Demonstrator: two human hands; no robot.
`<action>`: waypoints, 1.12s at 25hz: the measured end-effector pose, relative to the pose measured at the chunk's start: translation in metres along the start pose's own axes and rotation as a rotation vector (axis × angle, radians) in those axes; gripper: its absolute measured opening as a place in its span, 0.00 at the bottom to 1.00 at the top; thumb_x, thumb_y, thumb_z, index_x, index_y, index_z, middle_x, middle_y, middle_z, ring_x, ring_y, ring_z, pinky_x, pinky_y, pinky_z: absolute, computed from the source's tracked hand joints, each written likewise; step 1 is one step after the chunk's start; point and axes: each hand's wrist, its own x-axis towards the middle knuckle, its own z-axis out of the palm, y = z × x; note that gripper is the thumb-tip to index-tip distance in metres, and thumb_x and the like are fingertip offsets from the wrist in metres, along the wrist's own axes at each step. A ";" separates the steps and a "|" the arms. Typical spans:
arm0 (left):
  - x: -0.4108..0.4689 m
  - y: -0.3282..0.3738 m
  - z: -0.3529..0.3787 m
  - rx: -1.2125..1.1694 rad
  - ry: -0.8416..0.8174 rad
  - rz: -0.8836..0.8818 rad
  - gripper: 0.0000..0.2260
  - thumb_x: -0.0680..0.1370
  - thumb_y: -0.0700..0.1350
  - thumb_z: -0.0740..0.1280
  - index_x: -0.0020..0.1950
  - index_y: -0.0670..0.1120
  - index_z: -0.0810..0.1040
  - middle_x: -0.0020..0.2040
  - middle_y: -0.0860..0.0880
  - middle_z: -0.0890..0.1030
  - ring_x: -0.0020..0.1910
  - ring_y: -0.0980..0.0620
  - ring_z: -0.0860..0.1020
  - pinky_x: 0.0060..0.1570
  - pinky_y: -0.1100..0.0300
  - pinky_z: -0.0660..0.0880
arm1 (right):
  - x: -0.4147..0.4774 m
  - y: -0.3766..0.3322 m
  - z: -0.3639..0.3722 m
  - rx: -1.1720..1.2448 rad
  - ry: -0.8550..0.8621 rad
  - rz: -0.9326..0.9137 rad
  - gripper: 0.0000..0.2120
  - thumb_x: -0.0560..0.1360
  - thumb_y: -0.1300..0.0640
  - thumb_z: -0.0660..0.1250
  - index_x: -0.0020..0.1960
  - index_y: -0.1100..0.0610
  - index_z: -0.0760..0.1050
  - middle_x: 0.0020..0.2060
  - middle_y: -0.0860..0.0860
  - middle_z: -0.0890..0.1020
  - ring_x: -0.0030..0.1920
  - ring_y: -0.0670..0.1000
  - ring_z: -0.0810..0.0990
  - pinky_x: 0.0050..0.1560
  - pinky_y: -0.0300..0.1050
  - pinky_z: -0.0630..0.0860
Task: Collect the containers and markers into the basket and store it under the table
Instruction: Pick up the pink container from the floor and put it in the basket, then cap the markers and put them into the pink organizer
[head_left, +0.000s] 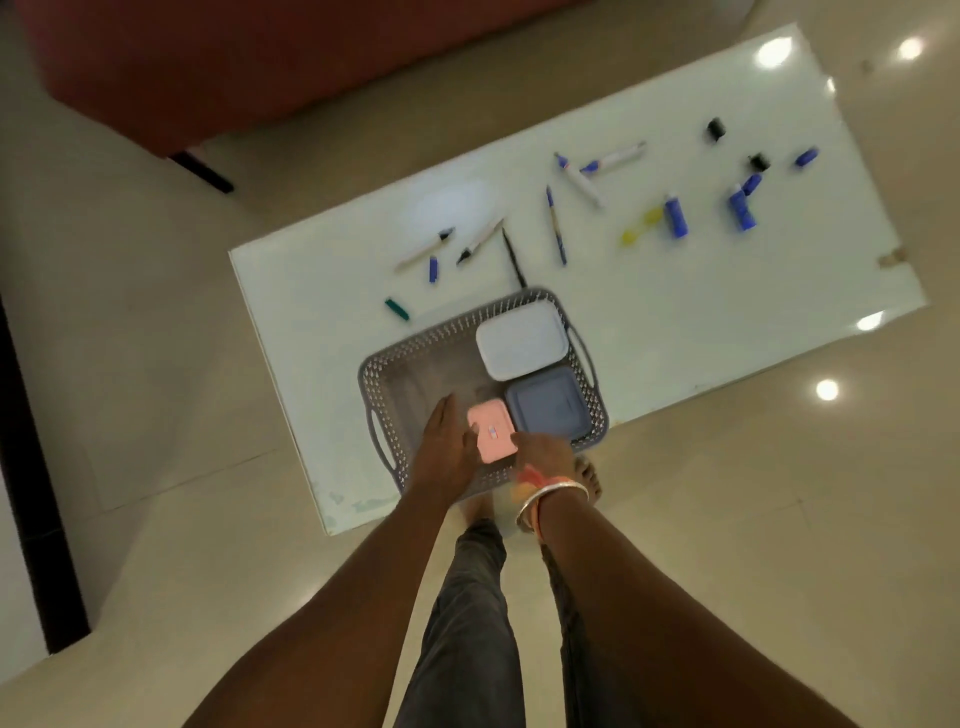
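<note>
A glossy white table (701, 322) carries a grey perforated basket (376, 384) at its near edge. Markers (675, 215) and loose caps (716, 130) lie scattered farther back.

Grey perforated basket (415, 358) — pink (491, 435), white (521, 339), blue-grey (548, 402) containers, white table (675, 322).

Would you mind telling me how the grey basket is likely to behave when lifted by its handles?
The grey basket looks like rigid perforated plastic, so it should probably keep its shape. The white container and blue container sit at one end, so it may dip that way. The glossy table could let it slide.
</note>
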 end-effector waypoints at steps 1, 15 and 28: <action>-0.017 0.002 -0.008 0.036 0.030 0.078 0.28 0.83 0.47 0.56 0.80 0.37 0.55 0.80 0.38 0.59 0.80 0.42 0.58 0.77 0.53 0.55 | -0.013 0.005 -0.008 -0.091 0.122 -0.013 0.22 0.81 0.59 0.60 0.72 0.66 0.64 0.70 0.64 0.70 0.69 0.61 0.70 0.46 0.40 0.75; -0.099 0.171 -0.039 0.187 0.251 0.361 0.38 0.78 0.66 0.49 0.80 0.41 0.57 0.81 0.42 0.59 0.80 0.45 0.57 0.77 0.59 0.50 | -0.110 0.005 -0.202 -0.536 0.512 -0.590 0.34 0.80 0.47 0.57 0.80 0.55 0.45 0.79 0.52 0.41 0.79 0.56 0.41 0.77 0.57 0.53; -0.156 0.358 0.151 0.127 0.265 0.225 0.53 0.65 0.78 0.28 0.82 0.48 0.47 0.83 0.51 0.47 0.82 0.55 0.45 0.75 0.65 0.41 | -0.090 0.174 -0.418 -0.672 0.432 -0.610 0.35 0.81 0.47 0.56 0.80 0.54 0.42 0.79 0.52 0.41 0.79 0.54 0.40 0.77 0.53 0.48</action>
